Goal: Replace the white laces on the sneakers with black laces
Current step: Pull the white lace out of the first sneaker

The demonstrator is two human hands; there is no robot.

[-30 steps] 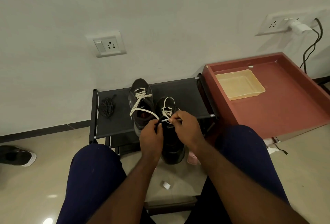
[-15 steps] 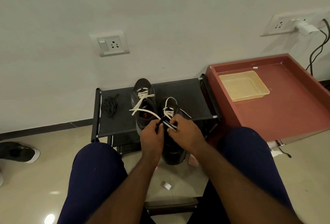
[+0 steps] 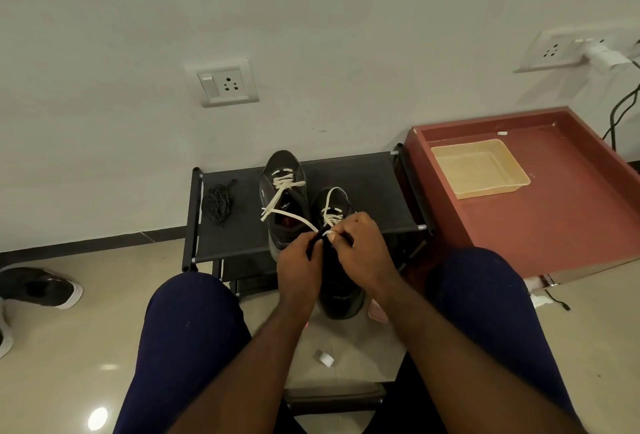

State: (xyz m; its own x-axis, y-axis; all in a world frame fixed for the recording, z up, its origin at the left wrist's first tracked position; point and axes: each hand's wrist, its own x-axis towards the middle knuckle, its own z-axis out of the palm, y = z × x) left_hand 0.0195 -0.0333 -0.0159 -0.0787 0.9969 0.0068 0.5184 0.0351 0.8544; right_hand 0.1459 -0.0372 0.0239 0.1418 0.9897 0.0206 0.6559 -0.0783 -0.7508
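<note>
A seated person faces a pale wall, knees either side of a low black rack (image 3: 367, 170) with a red table (image 3: 571, 226) just beside it on the right. Two dark sneakers stand on the rack, side by side and lengthwise away from the person. The far sneaker (image 3: 284, 188) sits wholly on the rack with its white lacing loosened. The near sneaker (image 3: 341, 293) overhangs the front edge, and its toe appears to point at the wall. Both hands meet over the near sneaker's throat. The left hand (image 3: 299, 267) has its fingers curled and grips the near sneaker at its upper edge, though exactly which part it holds is hidden. The right hand (image 3: 363, 253) pinches the white lace (image 3: 330, 222) between thumb and forefinger, the other fingers folded in. The crossed rows of that lace lie just beyond the fingertips, toward the wall, along the sneaker's long axis. Judgement: unlacing of the near sneaker is in hand and no black lace is fitted on either sneaker. The next pull likely runs back toward the person, in line with the sneaker. The black laces (image 3: 219, 203) lie bundled at the rack's left end, well apart from both hands. The left hand is the nearer one.
</note>
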